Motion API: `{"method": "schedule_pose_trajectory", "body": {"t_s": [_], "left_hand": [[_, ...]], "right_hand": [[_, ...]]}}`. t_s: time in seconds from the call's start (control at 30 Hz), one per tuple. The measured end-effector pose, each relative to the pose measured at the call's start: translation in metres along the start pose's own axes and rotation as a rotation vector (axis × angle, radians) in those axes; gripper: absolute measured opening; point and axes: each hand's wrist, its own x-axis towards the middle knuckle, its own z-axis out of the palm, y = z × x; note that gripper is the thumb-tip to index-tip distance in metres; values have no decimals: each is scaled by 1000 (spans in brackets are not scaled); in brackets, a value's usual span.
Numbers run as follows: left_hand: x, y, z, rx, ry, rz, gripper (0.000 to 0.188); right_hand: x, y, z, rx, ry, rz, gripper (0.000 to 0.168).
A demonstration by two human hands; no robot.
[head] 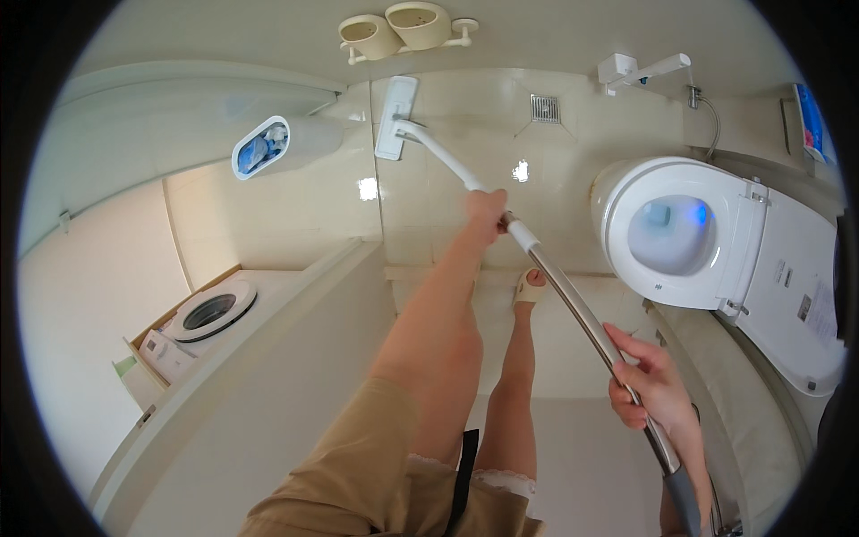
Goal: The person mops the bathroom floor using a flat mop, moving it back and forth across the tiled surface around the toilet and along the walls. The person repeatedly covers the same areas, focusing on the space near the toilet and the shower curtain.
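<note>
A flat mop with a metal and white handle runs diagonally across the view. My left hand grips its upper white section, near the joint with the metal tube. Lower down, my right hand is wrapped around the metal tube, above the grey end grip. The white rectangular mop head lies on the glossy beige tiled floor, close to a dark tile seam. Its underside is hidden.
A square metal floor drain lies right of the mop head. At right stands a toilet with its lid raised. A white bin holding bags stands at left. A washing machine shows beyond the door frame. Wall-mounted cream holders are ahead.
</note>
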Motion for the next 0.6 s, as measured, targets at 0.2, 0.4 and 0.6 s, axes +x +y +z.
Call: {"method": "schedule_pose_trajectory", "body": {"t_s": [0.2, 0.4, 0.6], "left_hand": [[-35, -48, 37, 254, -92, 41, 13], [-75, -83, 55, 411, -117, 80, 17], [-114, -116, 34, 123, -273, 23, 13]], "right_hand": [[-21, 80, -29, 210, 23, -44, 46], [-49, 141, -23, 369, 63, -79, 48], [-105, 137, 31, -41, 252, -47, 55]]}}
